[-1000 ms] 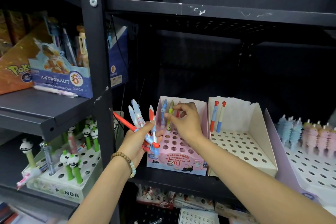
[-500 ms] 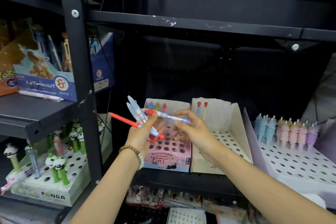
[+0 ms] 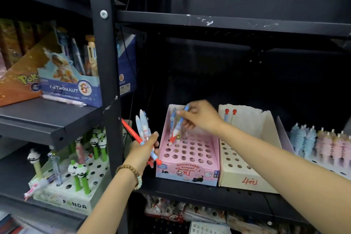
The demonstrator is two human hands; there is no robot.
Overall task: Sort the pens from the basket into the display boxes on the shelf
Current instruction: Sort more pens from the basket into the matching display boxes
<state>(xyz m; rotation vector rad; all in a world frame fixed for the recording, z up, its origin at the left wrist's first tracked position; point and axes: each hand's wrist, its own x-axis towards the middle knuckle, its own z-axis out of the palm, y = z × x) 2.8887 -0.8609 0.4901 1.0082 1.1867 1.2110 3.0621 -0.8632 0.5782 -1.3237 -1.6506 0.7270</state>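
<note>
I get a single view here, a wide-angle camera worn on the head, facing forward and tipped a little down into the black shelf (image 3: 228, 24). It sits near: the pink display box (image 3: 190, 174) lies just below mid-frame. Both forearms run in from the bottom edge, the left hand (image 3: 143, 148) gripping a bundle of pens (image 3: 142, 127) and the right hand (image 3: 201, 118) pinching one pen (image 3: 178, 125) over that box. The upright post (image 3: 102, 62) stands left of centre, seemingly bowed by the lens. The back of the bay is too dark for me to judge its depth.
</note>
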